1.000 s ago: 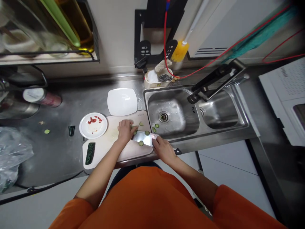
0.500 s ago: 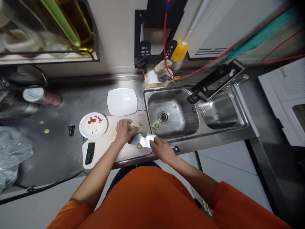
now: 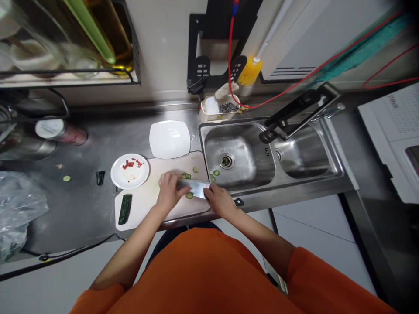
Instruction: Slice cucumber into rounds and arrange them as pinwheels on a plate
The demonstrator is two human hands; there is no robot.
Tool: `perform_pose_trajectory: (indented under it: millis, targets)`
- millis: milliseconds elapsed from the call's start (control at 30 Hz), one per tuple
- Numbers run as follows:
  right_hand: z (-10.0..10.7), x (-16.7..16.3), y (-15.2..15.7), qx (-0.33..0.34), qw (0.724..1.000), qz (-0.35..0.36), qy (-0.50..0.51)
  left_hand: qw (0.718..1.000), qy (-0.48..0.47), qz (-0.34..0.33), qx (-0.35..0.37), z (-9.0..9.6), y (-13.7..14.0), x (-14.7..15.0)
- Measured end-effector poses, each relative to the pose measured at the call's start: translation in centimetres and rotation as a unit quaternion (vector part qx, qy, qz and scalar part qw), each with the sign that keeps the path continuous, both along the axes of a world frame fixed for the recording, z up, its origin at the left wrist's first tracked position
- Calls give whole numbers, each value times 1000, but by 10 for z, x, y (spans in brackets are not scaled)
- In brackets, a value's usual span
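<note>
My right hand (image 3: 221,199) is closed on a kitchen knife (image 3: 198,189), gripping where the broad blade meets the black handle. The blade lies low over the right part of the white cutting board (image 3: 147,209), pointing left. My left hand (image 3: 169,191) is at the blade's tip, thumb apart from the curved fingers, slightly blurred; I see nothing held in it. Cucumber slices (image 3: 186,176) are bunched just beyond the blade, and one slice (image 3: 189,195) sits on its near side. A thick piece of dark green cucumber (image 3: 125,209) lies at the board's left end.
A round plate (image 3: 114,173) with red pepper bits overlaps the board's left corner. Behind the board stands a white square plate (image 3: 169,139). On the right is a double sink (image 3: 240,152), with slices on its near left edge. A cucumber end (image 3: 100,177) and plastic bag (image 3: 19,209) lie left.
The knife blade has turned slightly and shifted away from me. My left thumb has drawn back from the slices toward the near side of the blade; a slice on the blade is gone from there.
</note>
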State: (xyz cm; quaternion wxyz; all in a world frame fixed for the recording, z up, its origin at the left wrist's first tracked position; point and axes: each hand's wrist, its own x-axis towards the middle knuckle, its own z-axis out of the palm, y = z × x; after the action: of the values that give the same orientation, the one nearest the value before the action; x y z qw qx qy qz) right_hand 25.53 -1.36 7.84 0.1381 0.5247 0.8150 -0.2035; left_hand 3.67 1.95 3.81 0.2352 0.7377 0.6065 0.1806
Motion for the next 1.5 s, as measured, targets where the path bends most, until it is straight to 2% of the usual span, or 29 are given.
perform_pose_trajectory:
  millis: [67,100,133,200,300,400,467,500,567,667,767,900,1000,1100,1367,1500]
  targets:
    - [2,0,1,-10,1000,-21,0,991,-30,-127,4,1,-20,-3]
    - [3,0,1,-13,1000,-27,1,986,-37,-163,10,1,-28,-4]
    - [5,-1,0,-17,999,-28,2,983,-44,-179,18,1,-35,-5]
    - [8,-3,-2,-29,999,-30,8,984,-59,-167,34,1,-44,-7]
    - [12,-7,-8,-54,997,-40,42,991,-106,-72,49,4,-49,-12]
    - [10,-14,-14,-84,990,-63,92,980,-146,129,29,3,-50,-22]
    - [5,-19,-18,-96,986,-79,113,954,-157,255,-26,-2,-48,-30]
    - [2,-21,-20,-99,984,-86,118,941,-160,291,-62,-6,-47,-34]
    - [-4,-23,-22,-98,982,-101,124,928,-158,317,-119,-15,-44,-38]
    - [-10,-22,-25,-83,979,-134,129,930,-143,310,-136,-24,-39,-38]
    - [-9,-21,-26,-66,977,-162,122,941,-131,291,-108,-29,-35,-34]
    - [-3,-30,-28,-73,980,-150,108,967,-84,234,-53,-33,-35,-37]
    - [1,-41,-27,-88,982,-137,92,980,-54,187,-37,-37,-37,-43]
    - [4,-50,-25,-100,984,-131,70,983,-47,175,-33,-40,-38,-45]
    - [10,-58,-22,-117,984,-135,28,979,-40,196,-25,-43,-33,-37]
    - [12,-58,-20,-141,981,-132,22,984,-60,165,-27,-42,-32,-38]
